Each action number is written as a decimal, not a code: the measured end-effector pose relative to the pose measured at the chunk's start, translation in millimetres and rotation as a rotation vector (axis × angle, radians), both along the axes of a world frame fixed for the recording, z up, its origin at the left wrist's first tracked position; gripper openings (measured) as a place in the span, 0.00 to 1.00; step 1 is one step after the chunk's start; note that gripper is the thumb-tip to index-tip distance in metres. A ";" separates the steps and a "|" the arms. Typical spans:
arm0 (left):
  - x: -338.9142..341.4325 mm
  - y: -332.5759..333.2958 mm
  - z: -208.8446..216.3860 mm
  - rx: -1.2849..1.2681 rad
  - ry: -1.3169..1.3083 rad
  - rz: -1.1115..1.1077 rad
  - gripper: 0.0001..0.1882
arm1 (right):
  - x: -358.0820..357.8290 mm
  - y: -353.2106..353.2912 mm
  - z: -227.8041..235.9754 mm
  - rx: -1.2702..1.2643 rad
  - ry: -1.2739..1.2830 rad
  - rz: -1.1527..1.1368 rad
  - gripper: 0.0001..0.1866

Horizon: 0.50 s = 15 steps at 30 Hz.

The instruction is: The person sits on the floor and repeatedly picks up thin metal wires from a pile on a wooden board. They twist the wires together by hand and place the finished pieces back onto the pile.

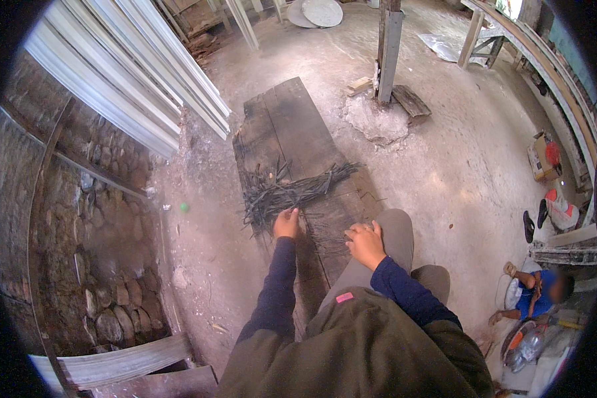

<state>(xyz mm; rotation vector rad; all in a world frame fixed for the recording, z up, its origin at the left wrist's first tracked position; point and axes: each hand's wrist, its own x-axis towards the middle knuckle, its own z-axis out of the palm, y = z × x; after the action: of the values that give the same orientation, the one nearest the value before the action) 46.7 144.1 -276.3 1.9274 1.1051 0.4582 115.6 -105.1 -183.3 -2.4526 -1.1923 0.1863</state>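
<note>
A bundle of dark, thin strips [292, 192] lies across a long wooden board [292, 126] on the floor in front of me. Its left end is splayed and tangled, and its right end narrows. At the bundle's near edge is my left hand [286, 224], its fingers pressed together; whatever they pinch is too small to make out. Finer loose strands [325, 235] lie on the board between my hands. My right hand [365, 244] is beside my knee, to the right of those strands, with bent fingers apart and the thumb raised. Nothing shows in it.
Long white corrugated sheets [132, 73] lean in from the far left. A post [388, 60] stands in a rough concrete base ahead, with a wood block [411, 103] beside it. A small green ball [184, 207] lies left. Another person [537, 292] is low at the right.
</note>
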 end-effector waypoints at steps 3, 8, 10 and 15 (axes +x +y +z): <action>12.5 -12.4 27.3 -0.049 0.099 -0.002 0.14 | 0.8 -5.7 0.3 0.039 -0.010 -0.052 0.09; -2.8 -3.3 42.8 -0.065 -0.057 0.048 0.12 | -0.2 -16.6 19.0 0.095 0.096 -0.106 0.11; -17.0 -2.2 59.5 -0.122 -0.187 -0.040 0.10 | -0.5 -23.5 29.6 0.135 0.160 -0.139 0.12; -50.4 -28.6 142.4 -0.133 -0.222 -0.076 0.08 | -0.5 -20.6 65.5 0.320 0.274 -0.040 0.13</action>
<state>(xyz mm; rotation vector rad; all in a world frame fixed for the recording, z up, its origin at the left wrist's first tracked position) -3.8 115.5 -133.8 1.7488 0.8936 0.5293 115.1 -125.8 -117.7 -2.0931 -0.9706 0.2852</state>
